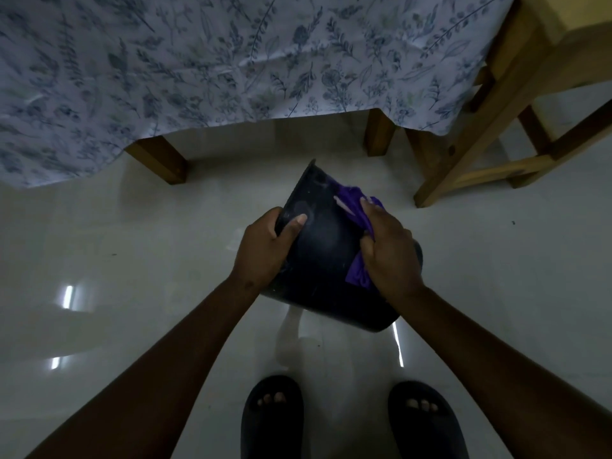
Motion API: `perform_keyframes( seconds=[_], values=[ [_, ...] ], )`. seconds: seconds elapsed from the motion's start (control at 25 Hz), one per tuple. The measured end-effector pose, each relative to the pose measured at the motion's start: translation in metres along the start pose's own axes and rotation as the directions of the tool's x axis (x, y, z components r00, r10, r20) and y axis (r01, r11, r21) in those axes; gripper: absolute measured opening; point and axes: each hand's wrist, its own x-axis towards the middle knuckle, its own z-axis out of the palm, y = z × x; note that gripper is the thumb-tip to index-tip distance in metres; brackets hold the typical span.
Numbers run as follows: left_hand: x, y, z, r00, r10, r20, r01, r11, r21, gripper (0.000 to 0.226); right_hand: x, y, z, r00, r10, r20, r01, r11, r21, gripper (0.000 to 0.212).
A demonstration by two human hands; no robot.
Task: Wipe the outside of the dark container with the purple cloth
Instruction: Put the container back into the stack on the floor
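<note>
We could not see inside the container (326, 260). The right hand (389, 251) hid part of the cloth (351, 207). The picture's edges cut off the tablecloth (198, 61) and stool (516, 104).

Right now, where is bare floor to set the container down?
Bare tile floor lies left of the dark container, below the floral tablecloth. Another patch lies right, below the wooden chair. Crowded spots: between the table legs, and near the sandals.
</note>
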Motion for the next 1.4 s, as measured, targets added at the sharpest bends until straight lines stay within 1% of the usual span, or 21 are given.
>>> perform_keyframes(
  seconds=[0.04,0.12,0.24,0.32,0.4,0.44,0.56,0.72,0.88,1.0,1.04,1.12,1.16,1.24,1.4],
  values=[
    [-0.002,0.004,-0.008,0.999,0.026,0.022,-0.026,0.999,0.02,0.023,0.005,-0.005,-0.004,0.999,0.048,-0.001,-0.048,0.993,0.111,0.052],
    [-0.006,0.013,-0.022,0.996,0.089,0.031,-0.091,0.993,0.079,0.026,0.011,-0.017,-0.013,0.994,0.106,0.017,-0.106,0.949,0.297,0.048],
    [-0.011,0.026,-0.035,0.97,0.242,-0.013,-0.23,0.935,0.27,0.025,0.013,-0.032,-0.027,0.991,0.131,-0.012,-0.118,0.922,0.368,0.048],
    [-0.012,0.031,-0.034,0.942,0.336,0.026,-0.32,0.866,0.384,0.024,0.015,-0.038,-0.031,0.985,0.168,-0.031,-0.143,0.91,0.39,0.047],
    [-0.012,0.03,-0.026,0.914,0.399,0.079,-0.392,0.813,0.431,0.02,0.012,-0.043,-0.035,0.977,0.21,-0.023,-0.183,0.894,0.41,0.044],
    [-0.012,0.027,-0.022,0.908,0.406,0.106,-0.409,0.797,0.444,0.017,0.01,-0.044,-0.038,0.973,0.232,-0.013,-0.205,0.882,0.424,0.043],
    [-0.01,0.015,-0.007,0.916,0.357,0.184,-0.4,0.775,0.488,0.023,0.003,-0.042,-0.049,0.956,0.294,-0.005,-0.258,0.845,0.468,0.042],
    [-0.018,0.004,0.012,0.917,0.305,0.257,-0.398,0.745,0.536,0.013,0.003,-0.037,-0.067,0.939,0.341,-0.043,-0.275,0.82,0.502,0.041],
    [-0.026,0.012,0.026,0.898,0.269,0.349,-0.423,0.746,0.514,0.023,0.003,-0.041,-0.081,0.945,0.321,-0.062,-0.243,0.817,0.522,0.036],
    [-0.023,0.023,0.031,0.875,0.176,0.451,-0.425,0.726,0.541,0.033,0.005,-0.045,-0.091,0.95,0.302,-0.078,-0.215,0.816,0.537,0.032],
    [-0.024,0.027,0.032,0.863,0.138,0.487,-0.427,0.715,0.554,0.036,0.007,-0.045,-0.096,0.949,0.301,-0.093,-0.206,0.816,0.54,0.035],
    [-0.023,0.035,0.034,0.841,0.106,0.53,-0.457,0.663,0.593,0.044,0.011,-0.048,-0.112,0.948,0.289,-0.133,-0.174,0.821,0.544,0.042],
    [-0.021,0.039,0.036,0.84,0.11,0.531,-0.465,0.649,0.602,0.046,0.015,-0.05,-0.122,0.947,0.279,-0.156,-0.152,0.823,0.548,0.044],
    [-0.014,0.053,0.037,0.862,0.13,0.49,-0.441,0.668,0.599,0.044,0.026,-0.054,-0.145,0.942,0.256,-0.218,-0.096,0.826,0.555,0.046],
    [0.004,0.099,0.031,0.909,0.232,0.346,-0.406,0.682,0.609,0.038,0.048,-0.067,-0.204,0.904,0.195,-0.38,0.035,0.853,0.521,0.051]
  ],
)
